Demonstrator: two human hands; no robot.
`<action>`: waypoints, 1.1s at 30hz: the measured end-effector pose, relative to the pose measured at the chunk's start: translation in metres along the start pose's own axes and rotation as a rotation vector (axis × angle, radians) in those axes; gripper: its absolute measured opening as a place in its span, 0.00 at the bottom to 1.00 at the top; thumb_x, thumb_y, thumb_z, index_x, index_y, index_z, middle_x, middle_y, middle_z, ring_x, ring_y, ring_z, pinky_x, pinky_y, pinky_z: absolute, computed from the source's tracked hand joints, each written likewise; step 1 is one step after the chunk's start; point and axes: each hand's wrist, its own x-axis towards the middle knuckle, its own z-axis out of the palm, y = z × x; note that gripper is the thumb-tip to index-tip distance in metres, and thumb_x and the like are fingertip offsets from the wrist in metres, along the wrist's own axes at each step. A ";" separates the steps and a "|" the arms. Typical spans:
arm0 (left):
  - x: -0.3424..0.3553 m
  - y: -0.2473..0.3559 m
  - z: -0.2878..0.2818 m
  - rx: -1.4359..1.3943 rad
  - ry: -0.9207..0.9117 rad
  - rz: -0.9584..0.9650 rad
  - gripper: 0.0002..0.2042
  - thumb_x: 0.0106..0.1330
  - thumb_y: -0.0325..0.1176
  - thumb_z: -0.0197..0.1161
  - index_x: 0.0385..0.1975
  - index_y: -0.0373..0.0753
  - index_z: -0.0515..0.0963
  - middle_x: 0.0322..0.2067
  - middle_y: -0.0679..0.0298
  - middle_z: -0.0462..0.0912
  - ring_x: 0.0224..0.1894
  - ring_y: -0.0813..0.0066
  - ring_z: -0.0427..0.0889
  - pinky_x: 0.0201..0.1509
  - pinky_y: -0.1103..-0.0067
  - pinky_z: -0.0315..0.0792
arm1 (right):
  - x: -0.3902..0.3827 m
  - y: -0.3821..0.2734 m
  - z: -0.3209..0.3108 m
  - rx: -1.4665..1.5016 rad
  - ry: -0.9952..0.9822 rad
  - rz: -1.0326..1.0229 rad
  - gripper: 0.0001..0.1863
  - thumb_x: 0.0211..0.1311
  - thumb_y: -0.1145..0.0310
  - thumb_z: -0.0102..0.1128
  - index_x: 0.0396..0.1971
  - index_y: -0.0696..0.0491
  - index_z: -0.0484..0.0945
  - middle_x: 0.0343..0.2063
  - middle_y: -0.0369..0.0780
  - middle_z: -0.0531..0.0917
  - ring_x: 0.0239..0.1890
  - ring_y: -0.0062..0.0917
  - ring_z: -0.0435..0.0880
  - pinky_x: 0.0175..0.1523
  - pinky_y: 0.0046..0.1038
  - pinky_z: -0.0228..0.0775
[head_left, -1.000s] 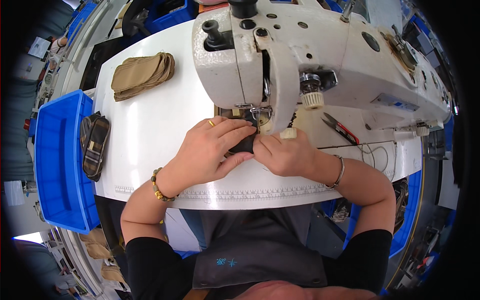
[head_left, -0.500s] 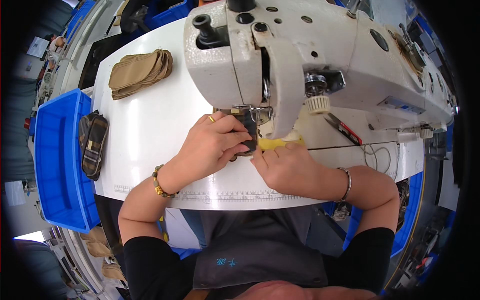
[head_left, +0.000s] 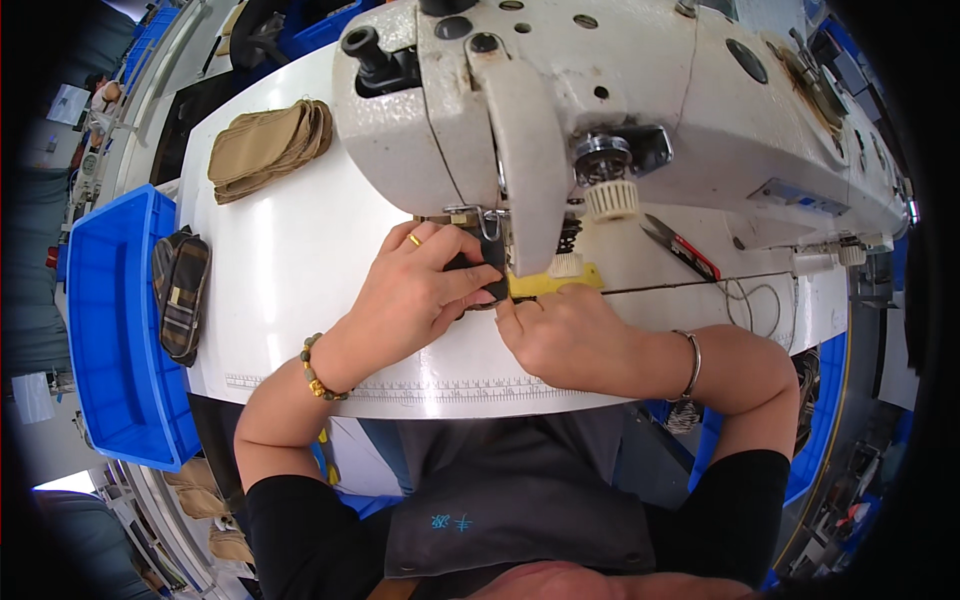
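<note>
A large off-white sewing machine (head_left: 620, 110) stands on a white table (head_left: 300, 270). My left hand (head_left: 415, 290), with a ring and a bead bracelet, grips a small dark piece (head_left: 480, 270) right under the machine's head, fingers curled round it. My right hand (head_left: 565, 335), a bangle on its wrist, rests flat beside it, fingertips pressed at the dark piece's lower edge. A yellow strip (head_left: 555, 282) lies just behind my right hand. The needle area is mostly hidden by the machine head.
A stack of tan fabric pieces (head_left: 265, 148) lies at the table's back left. A blue bin (head_left: 110, 330) on the left holds a dark checked pouch (head_left: 180, 295). Red-handled snips (head_left: 680, 248) lie to the right under the machine arm. A ruler marking runs along the table's front edge.
The view has shifted closer to the machine head. My right hand has drawn back toward me, uncovering the yellow strip. My left hand stays on the dark piece.
</note>
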 end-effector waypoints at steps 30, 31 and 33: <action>0.032 -0.048 0.001 -0.204 0.082 -0.080 0.09 0.56 0.37 0.72 0.37 0.46 0.88 0.36 0.65 0.87 0.43 0.63 0.82 0.59 0.67 0.66 | 0.003 0.043 0.037 0.058 0.088 0.295 0.12 0.58 0.71 0.59 0.42 0.53 0.82 0.15 0.40 0.79 0.18 0.35 0.81 0.23 0.33 0.72; 0.031 -0.051 0.005 -0.274 0.087 -0.097 0.09 0.56 0.37 0.72 0.37 0.46 0.88 0.36 0.65 0.87 0.43 0.63 0.81 0.59 0.67 0.66 | 0.001 0.048 0.037 0.102 0.152 0.315 0.09 0.58 0.70 0.59 0.39 0.51 0.82 0.15 0.40 0.78 0.17 0.35 0.80 0.23 0.33 0.72; 0.029 -0.054 0.008 -0.345 0.098 -0.116 0.09 0.57 0.36 0.72 0.36 0.46 0.88 0.36 0.65 0.87 0.43 0.64 0.81 0.59 0.67 0.65 | 0.004 0.052 0.037 0.147 0.214 0.329 0.06 0.58 0.70 0.59 0.35 0.49 0.83 0.14 0.40 0.78 0.16 0.36 0.80 0.22 0.33 0.71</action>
